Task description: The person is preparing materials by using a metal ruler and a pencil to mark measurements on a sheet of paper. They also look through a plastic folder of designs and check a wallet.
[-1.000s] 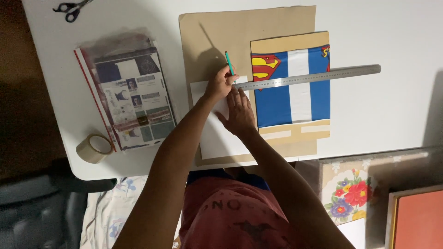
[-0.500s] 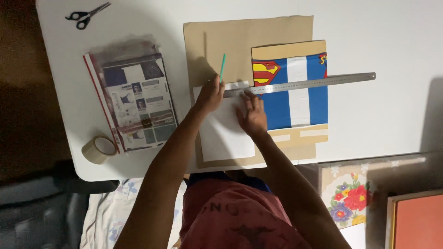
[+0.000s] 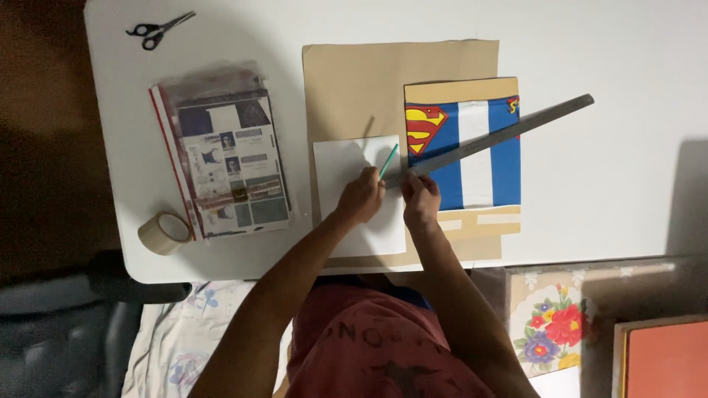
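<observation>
- Head view: left hand (image 3: 360, 200) pinches thin green pencil (image 3: 388, 161), tip angled up-right off the fingers, over white rectangular paper sheet (image 3: 346, 166).
- Right hand (image 3: 420, 200), fingers curled, pinches near end of long grey metal ruler (image 3: 495, 138); ruler runs up-right from fingertips, tilted, crossing blue/white/red printed book cover (image 3: 472, 151).
- Paper + cover lie on tan cardboard sheet (image 3: 383, 81).
- Well left of hands: plastic-wrapped magazine (image 3: 225, 151), tan tape roll (image 3: 164, 233), black-handled scissors (image 3: 158, 29) on white table (image 3: 612, 184).
</observation>
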